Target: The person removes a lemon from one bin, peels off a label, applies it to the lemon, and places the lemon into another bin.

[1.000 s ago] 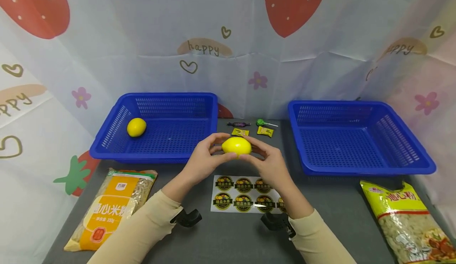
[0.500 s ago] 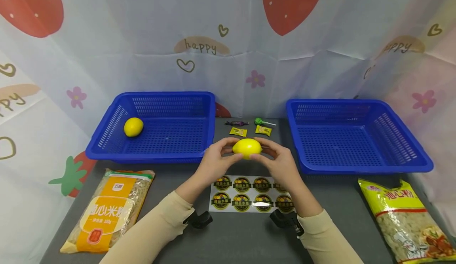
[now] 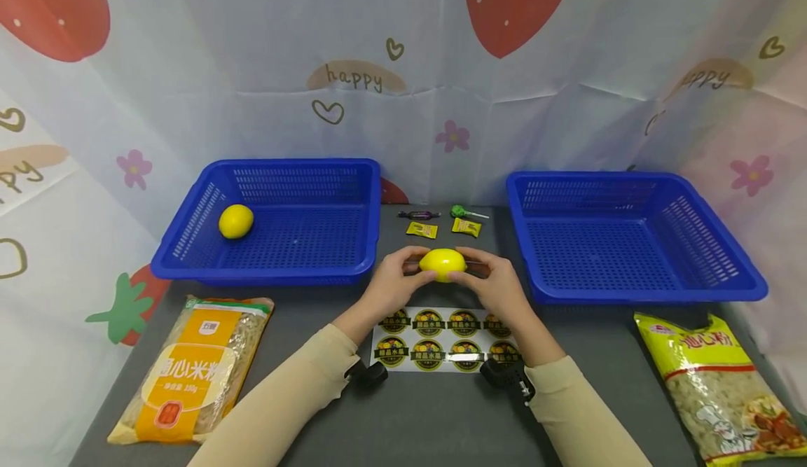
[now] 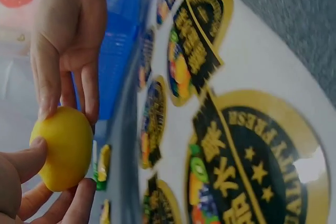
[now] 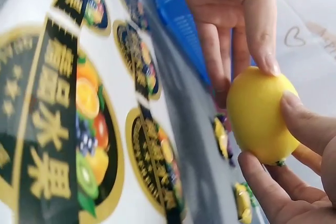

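The left hand (image 3: 392, 283) and right hand (image 3: 498, 286) together grasped 1 yellow lemon (image 3: 443, 265), near the far edge of a sticker sheet (image 3: 446, 341). Beyond, 4 sweets (image 3: 466, 227) lay in the gap between the facing edges of a blue left basket (image 3: 302, 243) and a blue right basket (image 3: 599, 250); another lemon (image 3: 236, 221) sat inside the former. Gray tabletop (image 3: 435, 418) stretched between the sleeves (image 3: 277, 400). The left wrist view showed "FRESH" on a sticker (image 4: 257, 163), lettering too small to read in the head view.

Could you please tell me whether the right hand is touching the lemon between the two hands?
Touching: in the right wrist view, the right hand has its thumb tip against the lemon, with no visible gap.
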Demonstrator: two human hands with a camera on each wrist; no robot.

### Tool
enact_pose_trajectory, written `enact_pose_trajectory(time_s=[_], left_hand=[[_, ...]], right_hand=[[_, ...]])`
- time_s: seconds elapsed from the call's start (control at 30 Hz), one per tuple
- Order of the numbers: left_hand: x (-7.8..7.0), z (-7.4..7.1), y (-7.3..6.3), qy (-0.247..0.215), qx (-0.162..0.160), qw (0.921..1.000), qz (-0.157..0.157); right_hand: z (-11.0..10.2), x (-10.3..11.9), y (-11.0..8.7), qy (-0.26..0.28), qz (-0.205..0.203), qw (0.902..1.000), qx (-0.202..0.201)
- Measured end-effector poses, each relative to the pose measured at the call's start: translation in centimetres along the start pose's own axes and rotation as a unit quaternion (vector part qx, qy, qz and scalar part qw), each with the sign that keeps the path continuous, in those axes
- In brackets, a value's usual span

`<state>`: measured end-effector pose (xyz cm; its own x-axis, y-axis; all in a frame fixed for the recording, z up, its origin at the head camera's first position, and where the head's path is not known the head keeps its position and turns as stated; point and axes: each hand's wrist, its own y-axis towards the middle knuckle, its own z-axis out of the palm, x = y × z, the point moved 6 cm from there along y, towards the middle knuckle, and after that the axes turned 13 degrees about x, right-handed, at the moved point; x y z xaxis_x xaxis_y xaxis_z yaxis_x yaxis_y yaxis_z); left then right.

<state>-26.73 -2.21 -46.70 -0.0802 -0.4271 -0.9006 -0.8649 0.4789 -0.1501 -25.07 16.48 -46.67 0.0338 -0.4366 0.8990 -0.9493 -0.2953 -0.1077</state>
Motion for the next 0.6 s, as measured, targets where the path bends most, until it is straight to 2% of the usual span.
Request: enact_pose_trajectory(time_s=[0.23,0.6], left_hand=[[1.1,0.5,1.5,0.004,0.006,0.9999,-0.012],[1.7,0.8,2.3,0.008,0.009,0.9997,-0.022]], right_hand=[[-0.2,-1.2,1.1,-0.009,0.022,0.9997,0.006],[-0.1,-2.0,1.8,-0.003,0.044,0.9989,0.018]])
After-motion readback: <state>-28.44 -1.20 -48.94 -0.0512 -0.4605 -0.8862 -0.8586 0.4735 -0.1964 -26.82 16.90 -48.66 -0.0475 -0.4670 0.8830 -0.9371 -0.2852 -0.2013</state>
